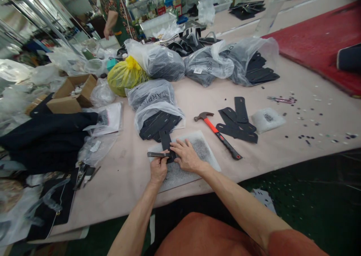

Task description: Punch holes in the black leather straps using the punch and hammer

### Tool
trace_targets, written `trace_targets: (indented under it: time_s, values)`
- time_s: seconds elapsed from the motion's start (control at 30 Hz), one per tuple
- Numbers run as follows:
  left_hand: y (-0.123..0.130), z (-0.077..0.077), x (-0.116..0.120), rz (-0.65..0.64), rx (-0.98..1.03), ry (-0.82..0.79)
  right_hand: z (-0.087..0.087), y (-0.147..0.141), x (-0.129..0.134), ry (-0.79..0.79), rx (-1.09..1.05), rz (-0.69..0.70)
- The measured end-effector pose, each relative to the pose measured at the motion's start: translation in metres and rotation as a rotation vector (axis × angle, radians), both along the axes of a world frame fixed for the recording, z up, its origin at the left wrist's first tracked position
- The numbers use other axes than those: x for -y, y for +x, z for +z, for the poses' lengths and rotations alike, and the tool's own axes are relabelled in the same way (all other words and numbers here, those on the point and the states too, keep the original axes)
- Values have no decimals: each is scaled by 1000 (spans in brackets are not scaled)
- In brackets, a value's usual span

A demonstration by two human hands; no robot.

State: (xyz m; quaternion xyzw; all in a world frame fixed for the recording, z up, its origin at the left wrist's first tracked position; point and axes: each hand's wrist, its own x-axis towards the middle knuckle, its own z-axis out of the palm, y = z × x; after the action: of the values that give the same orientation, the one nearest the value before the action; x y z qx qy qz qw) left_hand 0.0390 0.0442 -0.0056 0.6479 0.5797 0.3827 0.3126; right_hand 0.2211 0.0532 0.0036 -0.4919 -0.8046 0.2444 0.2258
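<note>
My left hand [158, 170] is closed around a metal punch [153, 154], which points out to the left past my fingers. Under both hands lies a dark strip [165, 138], on a pale, speckled board [207, 154]. My right hand [188, 156] rests on the strip's near end with its fingers stretched out. The punch's working end is hidden by my fingers. To the right of the board lies a claw hammer [216, 130] with a red and black handle. Several more dark strips [239, 122] with slots are piled beyond it.
A plastic bag of dark strips [158, 98] opens toward the board. Farther back stand more filled bags [203, 66] and a yellow bag [126, 75]. A cutter [282, 100], a small white packet [267, 120] and scattered bits lie right. Dark fabric [47, 139] lies left. A person [113, 19] stands behind.
</note>
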Motion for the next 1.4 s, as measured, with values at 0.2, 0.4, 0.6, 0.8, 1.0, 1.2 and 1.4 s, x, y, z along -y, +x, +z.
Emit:
trace_targets:
  time_s: [0.2,0.4,0.6,0.8,1.0,1.2,1.4]
  values:
    - [1,0,0,-22,8,6,0,-1,0,3,1,-5]
    - [2,-3,0,-23,-24,21,-1,-1,0,17,7,-10]
    - [3,-8,-1,-58,-93,82,-1,-2,0,9,12,-4]
    - [5,-9,-3,-110,-187,124,-1,-1,0,9,10,-9]
    - [8,-10,-4,-104,-355,134,0,-4,0,14,8,23]
    - [5,-16,-3,-92,-298,158,7,49,-4,121,19,-268]
    - [7,-15,-2,-103,-380,193,2,134,-10,-157,281,-748]
